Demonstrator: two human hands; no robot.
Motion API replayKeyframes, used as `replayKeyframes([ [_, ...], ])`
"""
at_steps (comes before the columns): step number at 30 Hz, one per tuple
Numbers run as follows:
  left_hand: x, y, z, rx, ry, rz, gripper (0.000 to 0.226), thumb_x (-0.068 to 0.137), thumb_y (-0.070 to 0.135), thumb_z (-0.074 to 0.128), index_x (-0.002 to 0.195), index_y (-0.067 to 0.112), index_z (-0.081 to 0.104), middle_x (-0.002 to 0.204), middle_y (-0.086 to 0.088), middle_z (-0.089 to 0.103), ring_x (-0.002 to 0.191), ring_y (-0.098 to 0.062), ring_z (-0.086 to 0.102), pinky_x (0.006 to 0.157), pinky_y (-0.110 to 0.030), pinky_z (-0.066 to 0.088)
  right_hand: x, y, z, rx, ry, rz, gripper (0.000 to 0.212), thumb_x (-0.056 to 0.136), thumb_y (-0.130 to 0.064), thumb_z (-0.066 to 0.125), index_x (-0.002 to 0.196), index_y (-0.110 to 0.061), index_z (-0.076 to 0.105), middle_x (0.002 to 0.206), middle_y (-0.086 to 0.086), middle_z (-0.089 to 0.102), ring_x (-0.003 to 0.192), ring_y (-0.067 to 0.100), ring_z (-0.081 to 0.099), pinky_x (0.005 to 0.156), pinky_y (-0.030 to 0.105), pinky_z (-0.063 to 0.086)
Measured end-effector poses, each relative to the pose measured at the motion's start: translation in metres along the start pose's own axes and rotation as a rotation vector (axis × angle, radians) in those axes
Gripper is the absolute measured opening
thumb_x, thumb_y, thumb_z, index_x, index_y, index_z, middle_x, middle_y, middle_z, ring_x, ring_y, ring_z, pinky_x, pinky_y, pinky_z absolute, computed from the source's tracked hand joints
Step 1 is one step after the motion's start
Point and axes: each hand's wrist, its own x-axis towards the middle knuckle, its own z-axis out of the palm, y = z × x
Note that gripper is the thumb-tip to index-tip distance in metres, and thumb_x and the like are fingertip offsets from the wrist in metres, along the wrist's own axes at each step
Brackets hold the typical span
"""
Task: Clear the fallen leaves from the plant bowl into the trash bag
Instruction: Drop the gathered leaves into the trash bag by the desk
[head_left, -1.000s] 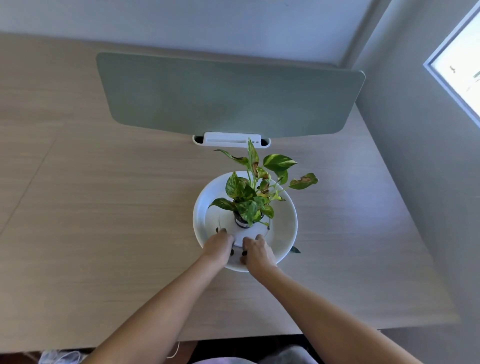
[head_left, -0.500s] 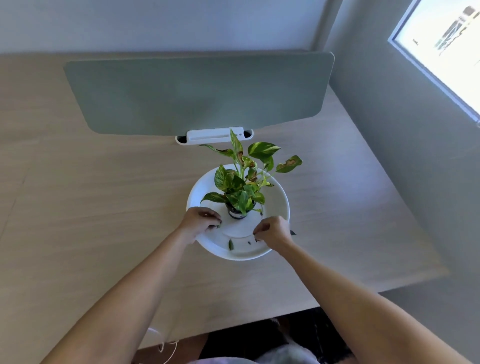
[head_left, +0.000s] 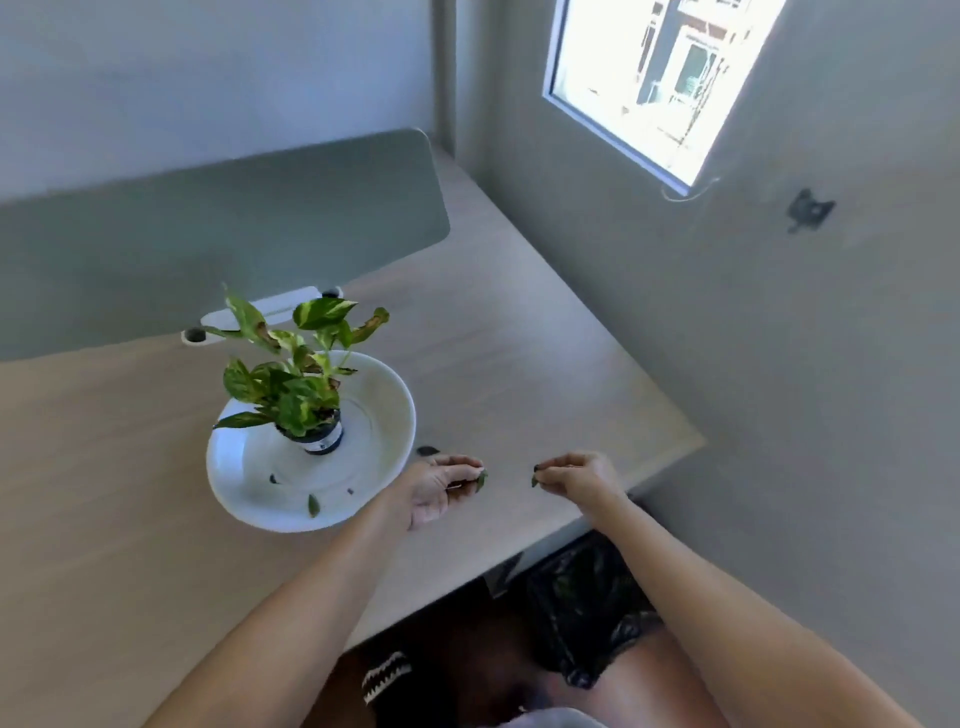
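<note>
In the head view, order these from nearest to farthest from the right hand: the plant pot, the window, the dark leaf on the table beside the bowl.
From the right hand:
1. Dark leaf on the table, to its left, by the bowl's rim.
2. Plant pot, farther left, inside the bowl.
3. Window, high on the wall.

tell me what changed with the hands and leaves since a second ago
Both hands left the bowl and moved right, toward the desk edge above the trash bag. Left hand and right hand each pinch a leaf. Plant stayed put; a few leaves remain inside.
</note>
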Motion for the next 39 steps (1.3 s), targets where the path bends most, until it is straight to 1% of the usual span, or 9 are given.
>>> replayKeyframes([
  [7, 0.036, -0.098, 0.139, 0.149, -0.148, -0.174, 0.033, 0.082, -0.016, 0.057, 0.060, 0.006, 0.069, 0.052, -0.003, 0.069, 0.049, -0.008, 0.067, 0.052, -0.015, 0.056, -0.012, 0.086, -0.134, 0.025, 0.201, 0.094, 0.010, 0.067, 0.006, 0.077, 0.072, -0.002, 0.073, 0.078, 0.019, 0.073, 0.075, 0.027, 0.072, 0.070, 0.030, 0.059],
  [14, 0.104, -0.194, 0.171, 0.233, 0.086, -0.299, 0.020, 0.079, -0.014, 0.062, 0.069, 0.003, 0.064, 0.071, -0.010, 0.065, 0.067, -0.015, 0.065, 0.054, -0.016, 0.055, 0.014, 0.164, -0.165, 0.012, 0.389, 0.304, 0.012, 0.068, 0.003, 0.079, 0.067, -0.008, 0.074, 0.078, 0.015, 0.076, 0.066, 0.020, 0.073, 0.068, 0.025, 0.060],
  [17, 0.135, -0.219, 0.168, 0.214, 0.160, -0.318, 0.019, 0.083, -0.010, 0.061, 0.072, 0.005, 0.062, 0.081, -0.011, 0.063, 0.074, -0.015, 0.061, 0.054, -0.016, 0.056, 0.030, 0.187, -0.163, 0.056, 0.455, 0.349, 0.010, 0.072, 0.004, 0.074, 0.077, -0.005, 0.075, 0.081, 0.013, 0.074, 0.065, 0.019, 0.069, 0.054, 0.012, 0.055],
  [19, 0.153, -0.235, 0.165, 0.228, 0.191, -0.330, 0.010, 0.086, -0.004, 0.060, 0.089, 0.004, 0.065, 0.102, -0.017, 0.065, 0.089, -0.020, 0.063, 0.069, -0.022, 0.056, 0.040, 0.202, -0.164, 0.023, 0.481, 0.379, 0.014, 0.075, 0.000, 0.071, 0.083, -0.010, 0.076, 0.084, 0.009, 0.074, 0.068, 0.017, 0.068, 0.053, 0.011, 0.051],
  [21, 0.165, -0.244, 0.162, 0.307, 0.203, -0.339, 0.028, 0.088, 0.002, 0.060, 0.115, 0.005, 0.063, 0.127, -0.020, 0.059, 0.112, -0.027, 0.060, 0.085, -0.029, 0.050, 0.045, 0.211, -0.167, -0.049, 0.486, 0.391, 0.021, 0.078, -0.002, 0.066, 0.091, -0.015, 0.076, 0.089, 0.004, 0.073, 0.077, 0.016, 0.067, 0.068, 0.020, 0.052],
  [24, 0.167, -0.245, 0.158, 0.366, 0.217, -0.352, 0.040, 0.090, 0.004, 0.058, 0.129, 0.009, 0.056, 0.135, -0.016, 0.055, 0.108, -0.022, 0.055, 0.091, -0.030, 0.048, 0.046, 0.215, -0.173, -0.072, 0.492, 0.418, 0.029, 0.080, 0.002, 0.057, 0.094, -0.017, 0.075, 0.089, 0.002, 0.070, 0.066, 0.009, 0.060, 0.068, 0.022, 0.048],
  [27, 0.160, -0.236, 0.158, 0.405, 0.198, -0.352, 0.038, 0.091, 0.006, 0.056, 0.129, 0.011, 0.056, 0.133, -0.014, 0.056, 0.105, -0.019, 0.054, 0.092, -0.029, 0.049, 0.041, 0.206, -0.175, -0.089, 0.490, 0.408, 0.028, 0.080, 0.000, 0.059, 0.092, -0.020, 0.075, 0.089, 0.001, 0.071, 0.064, 0.007, 0.059, 0.063, 0.021, 0.049],
  [33, 0.123, -0.175, 0.172, 0.592, 0.101, -0.230, 0.032, 0.088, 0.015, 0.062, 0.120, 0.009, 0.063, 0.117, -0.011, 0.064, 0.104, -0.022, 0.060, 0.094, -0.034, 0.050, 0.029, 0.141, -0.173, -0.070, 0.479, 0.288, 0.017, 0.080, -0.007, 0.065, 0.085, -0.020, 0.074, 0.081, 0.002, 0.073, 0.078, 0.021, 0.071, 0.078, 0.035, 0.059],
  [39, 0.067, -0.077, 0.156, 0.577, -0.103, -0.052, 0.007, 0.090, 0.013, 0.060, 0.096, 0.009, 0.060, 0.076, -0.001, 0.067, 0.059, -0.002, 0.064, 0.057, -0.014, 0.050, 0.028, 0.047, -0.145, -0.123, 0.479, -0.041, 0.011, 0.081, -0.008, 0.065, 0.081, -0.017, 0.071, 0.070, 0.002, 0.071, 0.073, 0.023, 0.071, 0.084, 0.042, 0.058],
])
